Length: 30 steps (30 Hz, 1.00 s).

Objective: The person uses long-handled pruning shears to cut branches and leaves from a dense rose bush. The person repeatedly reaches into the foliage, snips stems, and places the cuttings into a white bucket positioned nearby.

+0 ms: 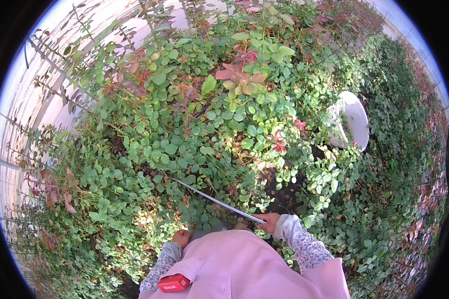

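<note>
My right hand (269, 222) is closed on the near end of a thin metal rod (217, 201), which slants up and to the left into the leaves of dense rose bushes (172, 145). The rod's far end is lost among the stems. Beside my left thigh is my left hand (182, 237), with its fingers curled; whether it holds anything is hidden. Both arms wear patterned sleeves with knit cuffs. A red box (173, 283) with writing on it sticks out of the pocket of my pink garment (224, 258).
A white round plastic object (354, 119), perhaps a bucket or lid, rests tilted among the foliage at the right. Thorny stems (65, 98) reach out at the left, before pale sheeting (13, 123). Dark soil (284, 190) shows between the plants just ahead.
</note>
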Available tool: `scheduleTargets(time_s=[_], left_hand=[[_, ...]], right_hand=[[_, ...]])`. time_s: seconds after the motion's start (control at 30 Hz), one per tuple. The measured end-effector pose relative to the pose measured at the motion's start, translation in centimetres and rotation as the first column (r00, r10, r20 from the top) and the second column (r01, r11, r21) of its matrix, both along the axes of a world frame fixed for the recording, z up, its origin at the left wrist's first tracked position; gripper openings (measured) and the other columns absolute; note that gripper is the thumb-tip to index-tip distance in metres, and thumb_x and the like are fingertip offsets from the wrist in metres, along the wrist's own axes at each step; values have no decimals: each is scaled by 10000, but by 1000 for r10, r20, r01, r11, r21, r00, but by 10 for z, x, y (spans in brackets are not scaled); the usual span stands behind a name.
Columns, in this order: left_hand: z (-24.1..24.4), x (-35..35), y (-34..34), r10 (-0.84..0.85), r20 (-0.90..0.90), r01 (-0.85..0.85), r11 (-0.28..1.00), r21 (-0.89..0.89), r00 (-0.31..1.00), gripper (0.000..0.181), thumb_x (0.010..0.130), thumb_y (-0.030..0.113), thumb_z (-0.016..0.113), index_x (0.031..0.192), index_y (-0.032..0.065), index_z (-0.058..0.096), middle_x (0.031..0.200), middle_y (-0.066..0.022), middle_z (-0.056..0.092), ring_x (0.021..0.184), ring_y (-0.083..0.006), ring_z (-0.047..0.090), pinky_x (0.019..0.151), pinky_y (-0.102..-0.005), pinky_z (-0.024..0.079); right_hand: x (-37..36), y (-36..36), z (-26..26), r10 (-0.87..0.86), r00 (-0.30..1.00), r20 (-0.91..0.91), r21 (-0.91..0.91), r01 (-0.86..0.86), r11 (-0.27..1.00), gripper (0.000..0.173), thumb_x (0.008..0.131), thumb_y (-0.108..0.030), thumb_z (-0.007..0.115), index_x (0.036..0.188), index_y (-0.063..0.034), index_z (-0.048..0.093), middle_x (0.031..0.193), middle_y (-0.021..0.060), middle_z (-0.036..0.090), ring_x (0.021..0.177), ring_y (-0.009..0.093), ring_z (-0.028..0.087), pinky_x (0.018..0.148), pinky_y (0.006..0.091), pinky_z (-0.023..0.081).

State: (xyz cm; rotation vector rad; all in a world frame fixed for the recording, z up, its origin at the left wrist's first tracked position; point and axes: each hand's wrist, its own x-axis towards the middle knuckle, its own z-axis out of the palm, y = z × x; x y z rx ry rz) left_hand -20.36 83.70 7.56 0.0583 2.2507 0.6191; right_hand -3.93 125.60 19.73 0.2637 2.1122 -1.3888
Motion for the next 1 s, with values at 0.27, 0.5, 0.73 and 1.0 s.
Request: scheduleTargets(time_s=[0.27,0.5,0.73,1.0], left_hand=[[-5,-31,50,-294,11,294,954,-50,956,265,789,250,598,927,45,695,931,-153,685,894,-271,645,838,-354,494],[9,-46,98,-502,35,503,859,-90,864,352,797,335,593,1020,74,667,990,-171,668,937,-308,634,864,-370,488],[6,-63,83,-439,-11,439,898,-38,898,316,788,312,605,986,75,677,979,-162,669,936,-303,633,871,-371,484],[-25,-107,74,-316,28,315,949,24,948,324,799,328,606,983,70,670,969,-146,675,928,-287,641,855,-368,493]], right_hand=[[182,1,75,-603,762,237,-91,635,767,571,823,15,550,1370,-115,454,1063,13,647,768,65,513,724,211,442],[96,-17,-26,-747,658,-97,196,749,634,512,819,-152,571,1320,-110,475,898,232,647,807,378,646,758,398,502],[-1,-32,-78,-436,874,217,282,372,885,554,820,-167,540,1354,-139,396,1064,264,612,996,410,595,847,440,482],[35,0,4,-542,836,80,327,492,807,568,828,-182,572,1375,-151,419,957,220,654,833,325,655,780,368,497]])
